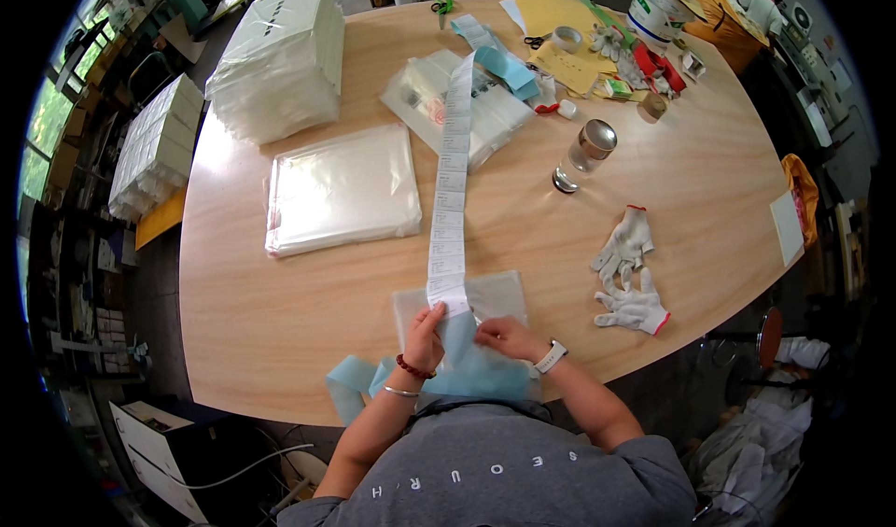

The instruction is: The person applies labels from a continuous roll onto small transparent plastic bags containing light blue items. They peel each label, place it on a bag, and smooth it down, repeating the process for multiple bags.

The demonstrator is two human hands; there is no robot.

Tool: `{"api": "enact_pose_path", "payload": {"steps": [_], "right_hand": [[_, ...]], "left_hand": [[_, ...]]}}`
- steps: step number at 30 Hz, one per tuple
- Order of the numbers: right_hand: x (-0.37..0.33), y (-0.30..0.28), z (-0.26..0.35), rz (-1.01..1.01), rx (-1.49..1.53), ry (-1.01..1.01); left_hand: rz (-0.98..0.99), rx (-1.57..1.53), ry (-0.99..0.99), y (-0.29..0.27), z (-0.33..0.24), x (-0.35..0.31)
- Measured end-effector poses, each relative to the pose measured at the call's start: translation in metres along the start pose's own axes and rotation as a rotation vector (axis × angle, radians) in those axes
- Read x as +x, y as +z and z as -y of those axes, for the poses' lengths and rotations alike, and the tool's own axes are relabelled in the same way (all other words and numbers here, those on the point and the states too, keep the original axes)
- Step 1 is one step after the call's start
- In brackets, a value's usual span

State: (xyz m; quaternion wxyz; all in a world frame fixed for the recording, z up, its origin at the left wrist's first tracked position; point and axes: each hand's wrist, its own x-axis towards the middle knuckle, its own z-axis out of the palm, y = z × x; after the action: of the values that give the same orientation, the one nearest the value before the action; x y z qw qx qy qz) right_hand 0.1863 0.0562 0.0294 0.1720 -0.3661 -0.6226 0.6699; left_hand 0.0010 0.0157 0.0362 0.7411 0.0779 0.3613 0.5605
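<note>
A long strip of white printed labels runs down the middle of the table towards me, and its blue backing hangs on below. My left hand is closed on the strip's left edge, thumb on top, where white gives way to blue. Close by on the right, my right hand has its fingers curled and pinched together at the strip's right side; what lies between the fingertips is too small to make out. Under both hands lies a clear plastic bag. More blue backing curls by my left forearm.
Stacked clear bags lie left, behind them a tall wrapped stack. Another bag pile sits under the strip's far part. To the right are a glass bottle and white gloves; tape and scissors lie far back.
</note>
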Motion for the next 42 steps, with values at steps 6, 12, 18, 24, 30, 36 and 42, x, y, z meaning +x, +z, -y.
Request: {"api": "enact_pose_path", "payload": {"steps": [6, 12, 18, 24, 30, 36, 42], "right_hand": [[0.008, 0.010, -0.017, -0.336, 0.332, -0.053], [0.001, 0.004, 0.019, -0.333, -0.208, -0.190], [-0.008, 0.002, 0.019, -0.324, -0.749, -0.408], [-0.023, 0.012, 0.051, -0.485, -0.697, -0.662], [-0.014, -0.027, 0.008, -0.592, -0.072, -0.037], [0.009, -0.043, -0.015, -0.524, -0.179, 0.003], [0.018, -0.035, -0.017, -0.541, -0.380, 0.001]], "left_hand": [[-0.079, 0.312, -0.036, -0.018, 0.036, 0.008], [-0.121, 0.180, -0.136, -0.007, 0.022, 0.011], [-0.170, 0.270, -0.147, -0.017, 0.031, 0.013], [-0.240, 0.107, -0.071, -0.002, 0.024, 0.009], [-0.209, 0.064, -0.044, -0.013, 0.027, 0.004], [-0.202, 0.076, -0.010, -0.012, 0.028, 0.003], [-0.198, 0.082, -0.009, -0.015, 0.029, 0.002]]}}
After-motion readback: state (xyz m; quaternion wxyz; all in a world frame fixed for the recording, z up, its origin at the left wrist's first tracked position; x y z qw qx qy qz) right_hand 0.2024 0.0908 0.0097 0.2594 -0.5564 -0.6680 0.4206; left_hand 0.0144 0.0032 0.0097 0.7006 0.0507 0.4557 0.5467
